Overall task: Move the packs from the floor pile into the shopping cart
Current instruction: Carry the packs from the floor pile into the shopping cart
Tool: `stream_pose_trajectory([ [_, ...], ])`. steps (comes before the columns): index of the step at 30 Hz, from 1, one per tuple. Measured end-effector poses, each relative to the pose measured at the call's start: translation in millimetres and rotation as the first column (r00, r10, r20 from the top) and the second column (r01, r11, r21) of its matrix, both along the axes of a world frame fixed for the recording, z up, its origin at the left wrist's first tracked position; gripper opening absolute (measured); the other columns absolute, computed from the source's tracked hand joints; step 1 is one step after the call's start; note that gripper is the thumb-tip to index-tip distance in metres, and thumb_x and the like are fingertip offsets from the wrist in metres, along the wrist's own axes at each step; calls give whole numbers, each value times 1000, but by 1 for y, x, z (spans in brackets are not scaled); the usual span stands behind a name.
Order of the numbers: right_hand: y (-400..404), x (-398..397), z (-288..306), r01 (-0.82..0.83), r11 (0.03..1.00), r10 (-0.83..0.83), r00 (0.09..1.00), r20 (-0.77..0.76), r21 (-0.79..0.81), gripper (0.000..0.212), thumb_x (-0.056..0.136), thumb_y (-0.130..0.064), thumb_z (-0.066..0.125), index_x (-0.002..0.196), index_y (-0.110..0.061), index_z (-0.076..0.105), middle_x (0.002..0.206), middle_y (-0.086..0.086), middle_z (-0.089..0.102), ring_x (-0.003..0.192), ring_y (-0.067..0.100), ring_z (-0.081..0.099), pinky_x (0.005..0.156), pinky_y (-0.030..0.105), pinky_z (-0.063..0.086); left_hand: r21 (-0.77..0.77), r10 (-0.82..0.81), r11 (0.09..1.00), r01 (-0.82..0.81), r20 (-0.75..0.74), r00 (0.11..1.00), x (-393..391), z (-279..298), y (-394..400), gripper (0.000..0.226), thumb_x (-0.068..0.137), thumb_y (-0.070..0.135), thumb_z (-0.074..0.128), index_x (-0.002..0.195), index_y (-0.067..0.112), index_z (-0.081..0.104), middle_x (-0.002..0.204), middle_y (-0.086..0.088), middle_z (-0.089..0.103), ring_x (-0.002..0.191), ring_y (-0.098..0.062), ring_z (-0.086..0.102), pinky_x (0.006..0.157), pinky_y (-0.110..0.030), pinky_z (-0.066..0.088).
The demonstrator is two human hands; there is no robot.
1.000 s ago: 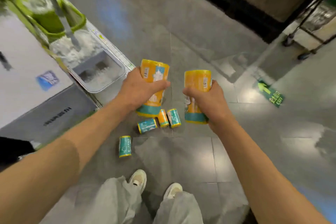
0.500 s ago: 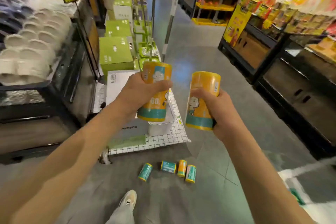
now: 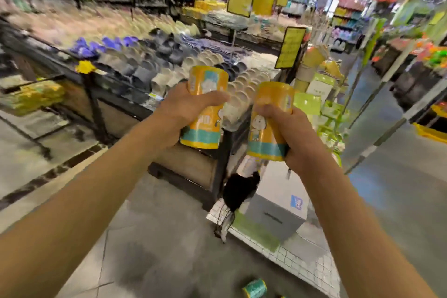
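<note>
Both packs raised higher, left hand (image 3: 183,113), right hand (image 3: 290,135)

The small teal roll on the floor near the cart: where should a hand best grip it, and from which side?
Grip the small teal roll across its round middle, coming from above. It lies on its side on the floor, so the curved body faces up. Both hands are full now.

We're inside a shop: long black display racks (image 3: 116,94) loaded with rows of grey, blue and cream slippers (image 3: 154,65), yellow hanging price signs (image 3: 290,47), stocked aisles all around.
</note>
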State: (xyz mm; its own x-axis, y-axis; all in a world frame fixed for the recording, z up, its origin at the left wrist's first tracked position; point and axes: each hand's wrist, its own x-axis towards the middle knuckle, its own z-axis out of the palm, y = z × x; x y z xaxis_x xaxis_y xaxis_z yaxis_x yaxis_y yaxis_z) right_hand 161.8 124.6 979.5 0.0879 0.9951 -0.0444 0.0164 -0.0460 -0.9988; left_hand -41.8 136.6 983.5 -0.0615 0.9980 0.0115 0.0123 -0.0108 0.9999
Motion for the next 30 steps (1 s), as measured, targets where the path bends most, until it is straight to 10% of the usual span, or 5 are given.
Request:
stream_pose_trajectory([
  [4,30,-102,9,-122,992,122,992,6,16,68,53,-35,88,114,-16,64,105,15,75,87,34,74,79,56,62,32,106,994,-106,6,994,-99,8,1,23,79,31,83,95,23,70,90,1,78,80,-20,76,77,-40,60],
  [9,60,-212,15,-269,962,268,963,38,49,28,82,-19,80,105,-15,65,93,9,72,77,27,71,74,44,61,72,240,968,-242,35,970,-204,15,-4,19,80,31,82,93,26,69,79,9,77,74,-14,76,71,-38,63],
  [30,263,-510,6,-707,707,707,707,12,19,30,81,-25,82,103,-24,62,100,7,74,82,24,72,63,35,60,81,688,719,-691,59,723,-433,8,107,20,81,23,81,96,20,68,94,-9,77,80,-23,76,59,-29,61],
])
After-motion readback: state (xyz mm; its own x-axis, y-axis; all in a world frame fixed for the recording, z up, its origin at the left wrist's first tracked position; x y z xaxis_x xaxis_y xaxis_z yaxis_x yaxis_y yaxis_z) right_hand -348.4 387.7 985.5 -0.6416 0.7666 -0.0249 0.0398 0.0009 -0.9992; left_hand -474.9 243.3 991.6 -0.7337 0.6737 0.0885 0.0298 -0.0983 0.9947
